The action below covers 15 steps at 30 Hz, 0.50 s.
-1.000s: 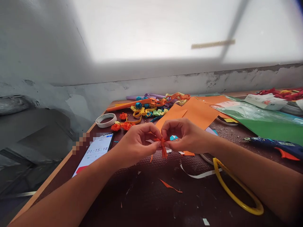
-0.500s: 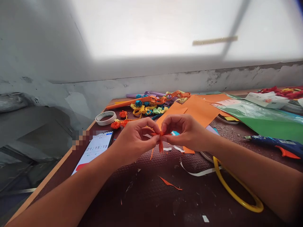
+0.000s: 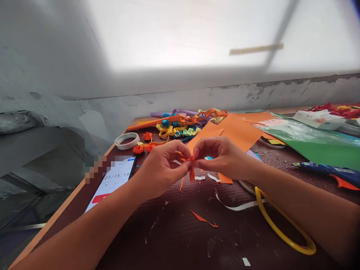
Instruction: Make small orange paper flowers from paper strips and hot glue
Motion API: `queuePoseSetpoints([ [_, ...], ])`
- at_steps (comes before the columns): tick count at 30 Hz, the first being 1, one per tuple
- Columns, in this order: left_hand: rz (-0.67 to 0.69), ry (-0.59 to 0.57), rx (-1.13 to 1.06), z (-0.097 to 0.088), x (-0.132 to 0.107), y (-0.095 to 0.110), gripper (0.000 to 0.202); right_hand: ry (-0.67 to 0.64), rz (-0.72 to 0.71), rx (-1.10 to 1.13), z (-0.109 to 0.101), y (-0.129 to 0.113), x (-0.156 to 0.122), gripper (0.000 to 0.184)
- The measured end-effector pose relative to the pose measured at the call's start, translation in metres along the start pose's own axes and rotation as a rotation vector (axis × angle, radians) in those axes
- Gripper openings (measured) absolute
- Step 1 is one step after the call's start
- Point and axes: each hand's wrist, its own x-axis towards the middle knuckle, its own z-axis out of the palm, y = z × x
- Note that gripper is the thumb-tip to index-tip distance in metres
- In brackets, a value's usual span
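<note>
1. A curved yellow plastic ring (image 3: 305,250) rests on the dark, textured desk (image 3: 168,240).
2. Above it, left hand (image 3: 168,161) and right hand (image 3: 221,157), fingertips closed, pinch a small fringed orange paper piece (image 3: 192,174); grip barely changed from half a second ago, the handling continues.
3. Beyond lie crumpled orange paper flowers (image 3: 138,149).

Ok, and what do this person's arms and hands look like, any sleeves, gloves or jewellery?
The left forearm and right forearm are bare, with no sleeve in view. The left hand and right hand are ungloved, and no watch, bracelet or ring shows. Some fingers are partly hidden, so I can't rule out a ring there.
</note>
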Motion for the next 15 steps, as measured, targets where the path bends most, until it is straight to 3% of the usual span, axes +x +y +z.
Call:
queuePoseSetpoints([
  [3, -0.030, -0.026, 0.029, 0.000, -0.001, -0.001, 0.011, 0.007, -0.007, -0.244, -0.003, -0.001, -0.004, 0.013],
  [6, -0.042, -0.042, 0.037, 0.000, -0.002, 0.000, 0.010, 0.013, -0.031, -0.329, -0.006, -0.005, -0.007, 0.012],
  [13, -0.097, -0.106, 0.018, -0.001, 0.001, -0.003, 0.013, -0.156, 0.132, -0.191, -0.014, -0.007, -0.006, 0.012],
  [15, -0.106, -0.107, 0.003, -0.002, 0.002, -0.004, 0.017, -0.144, 0.195, -0.090, -0.012, -0.003, -0.004, 0.016],
])
